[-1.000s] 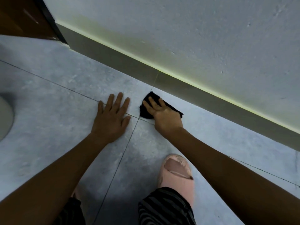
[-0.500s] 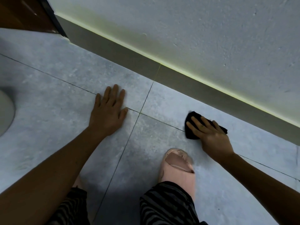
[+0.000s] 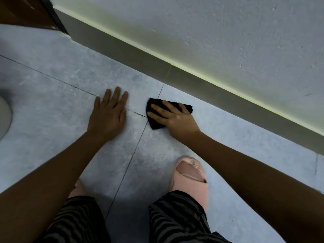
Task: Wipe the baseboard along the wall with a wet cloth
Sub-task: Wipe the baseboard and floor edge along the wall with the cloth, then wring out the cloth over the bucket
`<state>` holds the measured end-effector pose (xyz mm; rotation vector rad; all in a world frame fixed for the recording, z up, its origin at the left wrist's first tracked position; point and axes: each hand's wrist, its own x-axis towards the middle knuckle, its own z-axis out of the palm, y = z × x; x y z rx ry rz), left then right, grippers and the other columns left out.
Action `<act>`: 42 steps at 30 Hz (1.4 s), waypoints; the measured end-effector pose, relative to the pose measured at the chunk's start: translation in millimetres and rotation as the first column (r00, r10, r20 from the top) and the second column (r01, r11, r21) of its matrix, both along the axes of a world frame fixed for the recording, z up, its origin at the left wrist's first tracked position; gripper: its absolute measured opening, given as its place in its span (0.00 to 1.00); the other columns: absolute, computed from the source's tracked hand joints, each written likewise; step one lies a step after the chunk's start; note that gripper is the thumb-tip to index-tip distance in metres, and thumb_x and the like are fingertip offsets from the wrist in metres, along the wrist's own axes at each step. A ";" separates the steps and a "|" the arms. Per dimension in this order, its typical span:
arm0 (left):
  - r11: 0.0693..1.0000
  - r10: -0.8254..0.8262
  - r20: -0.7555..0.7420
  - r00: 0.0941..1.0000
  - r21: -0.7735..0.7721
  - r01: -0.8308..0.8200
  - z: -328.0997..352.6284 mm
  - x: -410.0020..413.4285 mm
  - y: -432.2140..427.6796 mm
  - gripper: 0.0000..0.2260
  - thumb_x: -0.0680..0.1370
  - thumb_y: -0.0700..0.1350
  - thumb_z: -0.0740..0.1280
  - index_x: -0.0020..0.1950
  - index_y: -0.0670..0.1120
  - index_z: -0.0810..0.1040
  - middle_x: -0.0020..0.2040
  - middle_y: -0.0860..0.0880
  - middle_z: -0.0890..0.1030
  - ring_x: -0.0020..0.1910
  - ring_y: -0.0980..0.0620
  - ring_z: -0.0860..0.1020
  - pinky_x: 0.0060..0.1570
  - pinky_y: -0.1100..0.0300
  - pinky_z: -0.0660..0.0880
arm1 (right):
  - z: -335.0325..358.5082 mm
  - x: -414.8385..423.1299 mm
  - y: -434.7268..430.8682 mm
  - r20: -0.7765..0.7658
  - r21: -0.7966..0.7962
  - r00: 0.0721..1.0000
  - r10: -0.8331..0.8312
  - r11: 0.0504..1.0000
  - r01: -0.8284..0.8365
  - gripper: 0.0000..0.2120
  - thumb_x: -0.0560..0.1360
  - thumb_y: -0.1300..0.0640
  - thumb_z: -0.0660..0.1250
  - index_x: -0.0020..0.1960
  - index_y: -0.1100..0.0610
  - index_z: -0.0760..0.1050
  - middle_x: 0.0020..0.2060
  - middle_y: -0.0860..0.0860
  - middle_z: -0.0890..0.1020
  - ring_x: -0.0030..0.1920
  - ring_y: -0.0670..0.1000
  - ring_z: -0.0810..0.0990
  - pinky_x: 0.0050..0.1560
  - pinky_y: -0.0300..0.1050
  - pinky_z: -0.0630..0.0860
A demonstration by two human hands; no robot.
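On the grey tiled floor (image 3: 52, 106), near the baseboard (image 3: 201, 90) but apart from it, a black cloth (image 3: 154, 123) lies pressed under the right hand (image 3: 175, 116), whose spread fingers (image 3: 157, 108) cover most of it and hide its middle. Just beside it, the left hand (image 3: 108, 114) rests flat and empty, palm down, across a tile seam. At the left edge a pale round object (image 3: 4, 118) is cut off and hard to identify. Below, a pink slipper (image 3: 191, 178) shows past striped shorts (image 3: 177, 218); the other foot is mostly hidden.
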<state>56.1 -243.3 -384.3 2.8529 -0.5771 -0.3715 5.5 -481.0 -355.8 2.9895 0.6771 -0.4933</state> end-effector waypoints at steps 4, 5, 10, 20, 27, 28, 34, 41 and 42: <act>1.000 -0.005 -0.011 1.000 0.015 0.005 3.7 -1.7 0.4 0.25 0.82 0.48 0.51 0.77 0.48 0.48 0.79 0.45 0.48 0.77 0.42 0.46 0.73 0.43 0.46 | 6.2 -42.7 -48.0 0.076 -0.024 0.997 -0.016 1.000 0.018 0.31 0.72 0.65 0.48 0.71 0.45 0.66 0.72 0.47 0.68 0.70 0.58 0.68 0.56 0.59 0.70; 1.000 0.006 -0.023 1.000 0.025 -0.005 5.2 -2.2 -1.6 0.25 0.82 0.48 0.51 0.77 0.48 0.48 0.79 0.44 0.48 0.77 0.42 0.46 0.73 0.42 0.46 | 8.3 -52.1 -59.8 0.106 -0.017 0.994 -0.026 0.999 0.028 0.31 0.71 0.67 0.53 0.70 0.46 0.68 0.70 0.47 0.70 0.68 0.59 0.71 0.52 0.57 0.73; 0.994 0.092 -0.197 0.976 -0.041 -0.102 35.6 -13.0 -31.2 0.23 0.82 0.48 0.51 0.76 0.42 0.56 0.78 0.42 0.55 0.76 0.43 0.53 0.73 0.44 0.50 | 24.8 -58.2 -75.6 -0.007 0.284 0.949 -0.316 0.909 0.305 0.29 0.66 0.77 0.64 0.61 0.55 0.79 0.62 0.55 0.79 0.53 0.66 0.77 0.51 0.55 0.75; 0.247 -0.112 -0.928 0.354 -0.371 -0.895 167.4 -4.3 -46.1 0.25 0.79 0.60 0.55 0.63 0.43 0.75 0.57 0.47 0.81 0.51 0.51 0.80 0.49 0.57 0.78 | 137.6 14.5 22.6 0.008 0.730 0.950 -0.313 0.651 0.208 0.25 0.68 0.66 0.67 0.63 0.56 0.70 0.59 0.54 0.72 0.58 0.50 0.74 0.54 0.39 0.72; 0.378 0.064 -0.658 0.751 -0.680 -0.628 319.6 -1.8 8.6 0.16 0.78 0.51 0.64 0.65 0.48 0.73 0.57 0.47 0.81 0.55 0.48 0.80 0.56 0.52 0.78 | 277.2 37.0 59.0 -0.319 0.758 0.936 -0.151 0.552 0.348 0.41 0.65 0.54 0.76 0.71 0.40 0.57 0.59 0.49 0.76 0.55 0.47 0.79 0.55 0.44 0.78; 0.394 0.078 -0.608 0.791 -0.710 -0.584 342.2 -7.5 17.5 0.16 0.78 0.51 0.64 0.65 0.49 0.73 0.57 0.47 0.81 0.55 0.48 0.80 0.55 0.52 0.78 | 298.8 38.1 61.0 -0.383 0.737 0.921 -0.078 0.575 0.355 0.37 0.65 0.53 0.76 0.68 0.42 0.61 0.56 0.49 0.79 0.53 0.47 0.80 0.56 0.46 0.78; 0.290 0.260 -0.403 0.878 -0.834 -0.469 441.6 -51.1 70.8 0.10 0.79 0.51 0.63 0.56 0.48 0.76 0.53 0.45 0.82 0.52 0.47 0.81 0.51 0.50 0.79 | 400.6 29.6 73.6 -0.534 0.706 0.843 0.060 0.580 0.406 0.06 0.73 0.44 0.67 0.46 0.44 0.77 0.46 0.43 0.82 0.53 0.46 0.80 0.60 0.53 0.67; 0.484 0.637 0.080 0.767 -0.816 -0.317 459.1 -103.3 117.2 0.08 0.81 0.52 0.57 0.52 0.48 0.70 0.43 0.55 0.75 0.42 0.58 0.74 0.34 0.66 0.67 | 419.2 -1.2 160.4 -0.640 0.769 0.766 0.062 0.051 0.638 0.13 0.78 0.49 0.62 0.59 0.54 0.76 0.51 0.52 0.82 0.48 0.53 0.80 0.43 0.49 0.77; 0.501 0.660 0.111 0.743 -0.802 -0.325 450.7 -107.5 126.5 0.08 0.81 0.52 0.57 0.52 0.48 0.69 0.42 0.55 0.75 0.41 0.56 0.74 0.32 0.66 0.65 | 409.7 -6.6 181.6 -0.673 0.738 0.739 0.048 -0.034 0.674 0.13 0.80 0.50 0.60 0.60 0.54 0.74 0.54 0.54 0.81 0.50 0.55 0.80 0.43 0.50 0.79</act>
